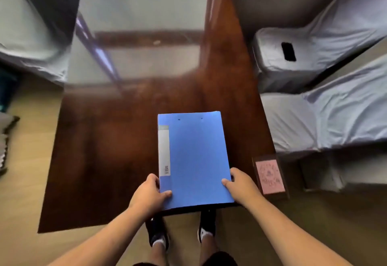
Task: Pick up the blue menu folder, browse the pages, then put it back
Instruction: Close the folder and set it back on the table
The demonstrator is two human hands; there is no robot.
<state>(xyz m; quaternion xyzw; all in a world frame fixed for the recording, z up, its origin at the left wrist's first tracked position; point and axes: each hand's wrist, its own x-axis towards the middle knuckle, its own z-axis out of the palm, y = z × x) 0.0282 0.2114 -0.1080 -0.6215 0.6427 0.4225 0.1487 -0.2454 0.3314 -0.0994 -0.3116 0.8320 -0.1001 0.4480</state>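
The blue menu folder (pixel 194 156) is closed, with a white spine label along its left side. Its near end sticks out past the front edge of the dark wooden table (pixel 109 150). My left hand (pixel 149 194) grips the folder's near left corner, thumb on top of the cover. My right hand (pixel 240 184) holds the near right edge, thumb pressed on the cover. Whether the far end rests on the table or floats just above it, I cannot tell.
A pink card in a clear stand (pixel 270 176) sits at the table's near right corner, close to my right hand. Chairs under pale covers (pixel 326 119) line the right side, another (pixel 25 41) the left. My feet (pixel 182 232) are below the table edge.
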